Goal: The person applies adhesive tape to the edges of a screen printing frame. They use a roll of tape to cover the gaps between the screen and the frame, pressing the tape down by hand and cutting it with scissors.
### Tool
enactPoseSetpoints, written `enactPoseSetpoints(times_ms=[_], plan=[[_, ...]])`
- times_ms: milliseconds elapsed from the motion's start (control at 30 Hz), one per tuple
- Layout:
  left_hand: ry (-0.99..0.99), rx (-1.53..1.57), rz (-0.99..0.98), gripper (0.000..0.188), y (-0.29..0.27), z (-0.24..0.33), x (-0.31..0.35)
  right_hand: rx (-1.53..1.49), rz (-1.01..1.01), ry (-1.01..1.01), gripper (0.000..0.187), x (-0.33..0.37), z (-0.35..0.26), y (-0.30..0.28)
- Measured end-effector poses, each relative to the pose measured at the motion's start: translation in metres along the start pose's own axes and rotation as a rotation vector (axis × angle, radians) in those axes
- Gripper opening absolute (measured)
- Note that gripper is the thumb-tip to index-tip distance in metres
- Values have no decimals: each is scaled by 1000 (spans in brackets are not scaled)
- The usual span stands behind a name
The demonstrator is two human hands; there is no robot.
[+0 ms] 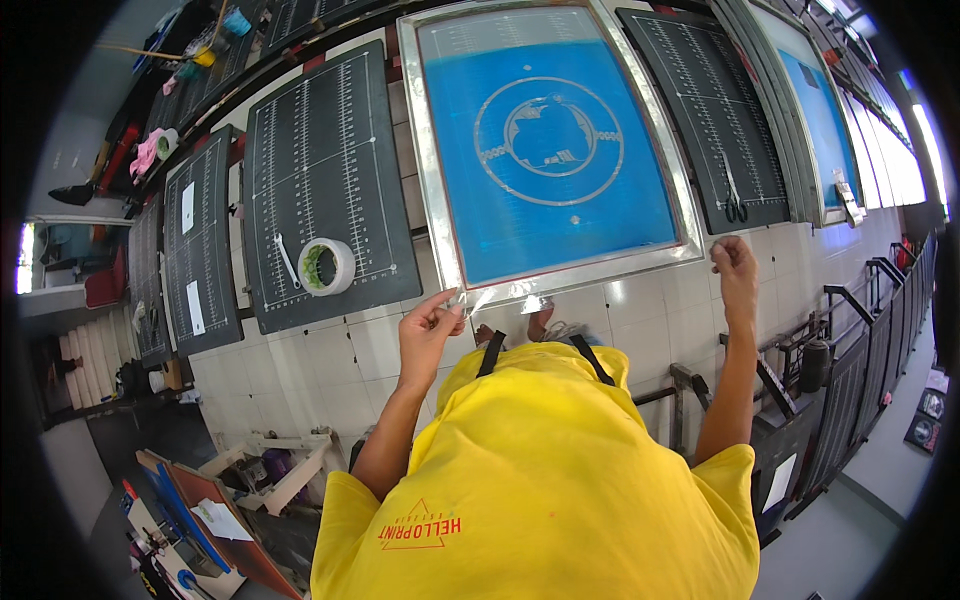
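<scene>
1. While both arms reach forward over the tiled table [330, 350], the left hand [428, 322] sits at the near left corner of the printing screen [545, 150], thumb and forefinger pinched narrow on a strip of clear tape [500, 297].
2. That strip runs along the near edge of the screen's metal frame [440, 210], shiny and slightly wrinkled, from the left fingers toward the right.
3. The right hand [735, 265] is raised at the near right corner of the same frame, fingers curled close together. Whether it grips the far end of the tape cannot be told.
4. The screen lies flat on the table, directly ahead of the person, between two dark boards. Its mesh is blue and carries a pale round design in the middle.
5. On the left board [300, 120], black with white ruled lines, a roll of tape [327, 266] lies near the front edge, well apart from the left hand. A thin pale tool [285, 262] lies just beside the roll.
6. On the right board [700, 80], a pair of scissors [735, 205] lies near its front edge, close to the right hand but not touching it.
7. A second blue screen [820, 110] stands farther right along the table.
8. The person wears a yellow shirt [540, 480] with dark straps over the shoulders.
9. More dark boards continue to the left, with small white slips [188, 207] on them.
</scene>
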State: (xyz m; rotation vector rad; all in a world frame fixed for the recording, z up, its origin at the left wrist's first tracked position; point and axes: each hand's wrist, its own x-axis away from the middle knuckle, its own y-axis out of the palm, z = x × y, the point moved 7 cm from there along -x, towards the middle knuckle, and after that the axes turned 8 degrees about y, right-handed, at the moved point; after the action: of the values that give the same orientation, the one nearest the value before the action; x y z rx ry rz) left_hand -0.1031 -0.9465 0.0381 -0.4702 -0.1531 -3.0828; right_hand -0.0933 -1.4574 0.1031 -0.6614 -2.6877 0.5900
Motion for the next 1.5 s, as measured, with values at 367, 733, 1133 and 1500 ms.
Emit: enactPoseSetpoints(times_ms=[367, 733, 1133, 1500], plan=[[-56, -168, 19, 21, 5, 7, -9, -31, -70, 76, 16, -28, 46, 20], [40, -381, -2, 20, 14, 14, -24, -37, -147, 148, 21, -30, 41, 27], [112, -666, -116, 25, 19, 21, -41, 289, -44, 92, 18, -44, 36, 23], [97, -536, -183, 20, 12, 37, -62, 407, -38, 31, 18, -43, 18, 13]])
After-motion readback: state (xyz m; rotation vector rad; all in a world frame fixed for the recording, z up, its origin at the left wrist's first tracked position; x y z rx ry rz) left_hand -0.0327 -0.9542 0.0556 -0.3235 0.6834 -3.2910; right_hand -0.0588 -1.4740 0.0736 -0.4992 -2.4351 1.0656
